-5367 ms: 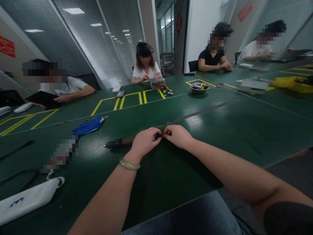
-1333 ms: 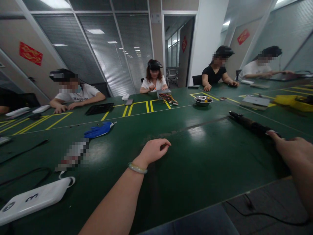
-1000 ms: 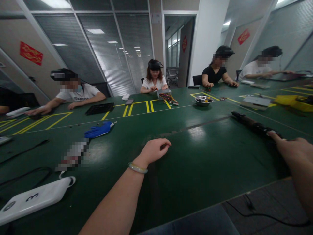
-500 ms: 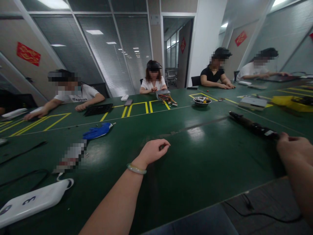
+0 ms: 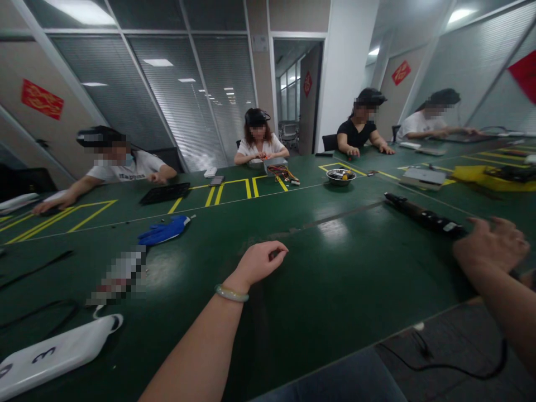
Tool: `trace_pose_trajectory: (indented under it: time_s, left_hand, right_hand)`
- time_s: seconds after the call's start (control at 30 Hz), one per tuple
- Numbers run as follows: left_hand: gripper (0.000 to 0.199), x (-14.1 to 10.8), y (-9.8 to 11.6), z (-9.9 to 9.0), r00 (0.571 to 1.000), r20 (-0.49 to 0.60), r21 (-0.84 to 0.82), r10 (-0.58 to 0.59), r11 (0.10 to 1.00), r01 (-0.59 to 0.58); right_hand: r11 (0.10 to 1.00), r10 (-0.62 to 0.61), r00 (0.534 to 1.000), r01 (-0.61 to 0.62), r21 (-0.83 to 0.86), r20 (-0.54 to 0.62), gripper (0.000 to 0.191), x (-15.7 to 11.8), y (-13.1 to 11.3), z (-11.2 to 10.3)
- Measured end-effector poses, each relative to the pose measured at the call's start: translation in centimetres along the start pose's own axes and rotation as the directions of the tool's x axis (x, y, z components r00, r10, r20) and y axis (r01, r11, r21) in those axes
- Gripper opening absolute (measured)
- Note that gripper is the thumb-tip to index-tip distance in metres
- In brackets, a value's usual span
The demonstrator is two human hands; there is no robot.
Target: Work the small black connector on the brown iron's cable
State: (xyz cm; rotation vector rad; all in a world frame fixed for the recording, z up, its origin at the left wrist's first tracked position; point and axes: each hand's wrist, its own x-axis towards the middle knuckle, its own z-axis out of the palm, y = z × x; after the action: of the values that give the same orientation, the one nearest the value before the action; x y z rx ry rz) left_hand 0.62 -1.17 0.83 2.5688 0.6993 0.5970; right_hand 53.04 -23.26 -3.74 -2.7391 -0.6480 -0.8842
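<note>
The long dark tool point(image 5: 422, 216) lies on the green table point(image 5: 355, 279) at the far right, set down and free of any grip. The right hand point(image 5: 489, 251) hovers just beside the tool's near end, fingers spread and holding nothing. The left hand point(image 5: 262, 261) rests on the table in the middle, fingers loosely curled; whether it pinches some small part cannot be told. To the left lie a blue glove point(image 5: 163, 230) and a white numbered case point(image 5: 54, 354).
</note>
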Motion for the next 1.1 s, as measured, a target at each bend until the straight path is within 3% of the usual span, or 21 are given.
trace_pose_trajectory:
  time_s: [0.1,0.23,0.37,0.5,0.63,0.9,1.0,1.1]
  left_hand:
    - [0.023,0.1,0.0,0.1,1.000,0.003,0.002,-0.019,1.000,0.019]
    - [0.023,0.2,-0.2,0.2,1.000,0.002,0.002,-0.029,1.000,0.029]
    - [0.025,0.3,-0.3,0.2,0.999,0.015,-0.017,-0.045,0.999,0.045]
    - [0.027,0.4,-0.3,0.1,0.998,0.026,-0.036,-0.064,0.997,0.065]
    - [0.027,0.5,-0.2,0.0,0.996,0.028,-0.036,-0.083,0.996,0.084]
    - [0.026,0.6,-0.2,-0.1,0.997,-0.006,-0.044,-0.078,0.996,0.078]
    - [0.025,0.7,-0.2,0.1,0.997,-0.027,-0.042,-0.072,0.997,0.071]
    - [0.024,0.7,-0.1,0.2,0.995,-0.071,-0.023,-0.070,0.997,0.068]
  right_hand:
    - [0.991,-0.120,0.988,0.125,0.047,-0.094,0.046,0.7,-2.6,-0.8]
    - [0.993,-0.075,0.994,0.067,0.097,0.075,0.065,2.2,-4.3,0.9]
    - [0.993,0.070,0.961,-0.093,0.074,0.267,0.082,3.4,-4.0,3.6]
    - [0.984,0.140,0.943,-0.167,0.066,0.301,0.083,4.8,-2.8,5.6]
    - [0.980,0.120,0.944,-0.162,0.112,0.308,0.072,6.2,-1.6,6.5]
    - [0.969,0.019,0.939,-0.102,0.225,0.344,0.055,6.1,-1.5,4.7]
    - [0.961,-0.129,0.927,0.029,0.275,0.353,0.051,4.9,-3.3,3.1]
    - [0.908,-0.338,0.873,0.205,0.365,0.351,0.048,2.8,-7.3,1.0]
